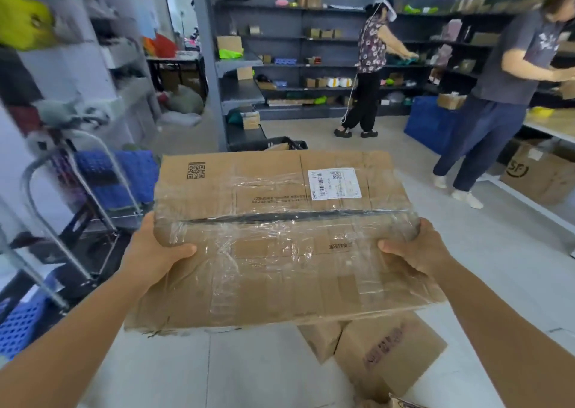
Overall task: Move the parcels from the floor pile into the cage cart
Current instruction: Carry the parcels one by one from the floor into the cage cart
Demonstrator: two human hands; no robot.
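Note:
A large flat cardboard parcel [280,236], wrapped in clear tape and bearing a white label, is held up in front of me, off the floor. My left hand [155,252] grips its left edge, thumb on top. Gripping the right edge the same way is my right hand [417,252]. Below it on the floor lie more cardboard parcels [382,354], partly hidden by the held one. A metal-framed cart [71,196] with blue crates stands at the left, blurred.
Two people stand at the right: one at the dark shelving [370,65] at the back, one by a table [550,124] near a blue crate [429,124]. A black basket [270,144] sits behind the parcel. A cardboard box [541,174] sits under the table.

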